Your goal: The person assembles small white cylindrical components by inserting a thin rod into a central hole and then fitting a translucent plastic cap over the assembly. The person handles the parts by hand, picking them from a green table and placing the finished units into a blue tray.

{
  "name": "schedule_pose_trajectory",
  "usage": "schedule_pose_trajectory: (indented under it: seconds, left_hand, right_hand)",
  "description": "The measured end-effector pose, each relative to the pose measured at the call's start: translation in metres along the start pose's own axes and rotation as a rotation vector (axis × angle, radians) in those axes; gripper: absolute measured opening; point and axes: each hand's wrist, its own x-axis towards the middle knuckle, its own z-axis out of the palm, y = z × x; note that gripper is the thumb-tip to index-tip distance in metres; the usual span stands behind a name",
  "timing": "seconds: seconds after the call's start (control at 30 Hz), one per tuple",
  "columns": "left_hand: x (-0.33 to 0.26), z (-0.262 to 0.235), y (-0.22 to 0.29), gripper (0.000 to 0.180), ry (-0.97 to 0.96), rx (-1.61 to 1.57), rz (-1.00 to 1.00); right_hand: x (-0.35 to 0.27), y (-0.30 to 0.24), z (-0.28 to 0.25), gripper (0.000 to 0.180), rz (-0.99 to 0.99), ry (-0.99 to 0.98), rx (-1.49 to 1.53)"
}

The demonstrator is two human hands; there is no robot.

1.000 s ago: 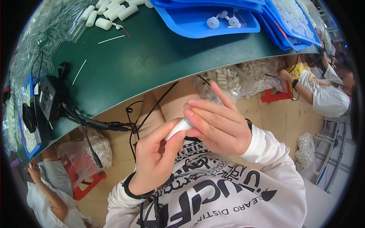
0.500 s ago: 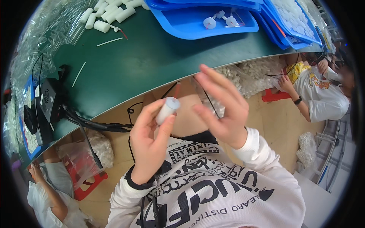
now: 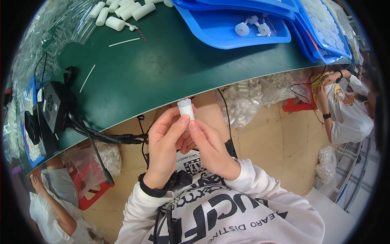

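Observation:
Between my hands, just off the table's near edge, is a small white cylinder with a translucent cap [image 3: 186, 108]. Its capped end points away from me, toward the table, and a bit of red shows beyond the cap. My left hand [image 3: 164, 136] grips it from the left with thumb and fingers. My right hand [image 3: 207, 144] closes on its lower end from the right, thumb beside thumb. The fingers behind the cylinder are partly hidden.
On the green table [image 3: 154, 65] lie white cylinders [image 3: 115, 23], clear tubes [image 3: 53, 36], two thin white sticks and a black device [image 3: 59, 105] with cables. Blue trays [image 3: 227, 38] hold white discs and small parts. People sit at both sides; bags [image 3: 252, 97] stand beneath the table.
My right hand, spread and apart from the cylinder before, has come in and now grips it with the left. The cylinder now stands straighter. The view has shifted slightly.

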Motion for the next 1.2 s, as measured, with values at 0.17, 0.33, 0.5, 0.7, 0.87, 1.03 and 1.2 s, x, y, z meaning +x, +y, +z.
schedule_pose_trajectory:
  seconds: [0.17, 0.33, 0.5, 0.7, 0.87, 1.03, 1.2]
  left_hand:
    - [0.002, 0.000, 0.000, 0.035, -0.037, -0.091, -0.027]
    - [0.008, 0.002, -0.008, 0.036, -0.026, -0.142, -0.065]
    - [0.011, 0.000, -0.009, 0.035, -0.012, -0.190, -0.069]
    - [0.011, 0.003, -0.010, 0.033, -0.020, -0.288, -0.078]
    - [0.012, 0.009, -0.021, 0.029, -0.016, -0.460, -0.025]
    - [0.012, 0.002, -0.009, 0.029, 0.002, -0.232, -0.029]
    - [0.007, 0.009, 0.020, 0.031, 0.106, 0.067, -0.126]
  right_hand:
    - [-0.003, -0.008, 0.003, 0.032, 0.039, 0.052, -0.140]
    - [-0.002, -0.022, -0.007, 0.030, 0.096, 0.047, -0.204]
    - [0.000, -0.013, -0.006, 0.030, 0.057, 0.037, -0.182]
    - [0.000, -0.025, 0.000, 0.022, 0.028, 0.149, -0.359]
    - [0.002, -0.038, -0.001, 0.019, 0.051, 0.185, -0.481]
    - [0.001, -0.021, 0.006, 0.023, 0.037, 0.168, -0.304]
    - [0.000, -0.012, 0.011, 0.030, 0.093, 0.098, 0.109]
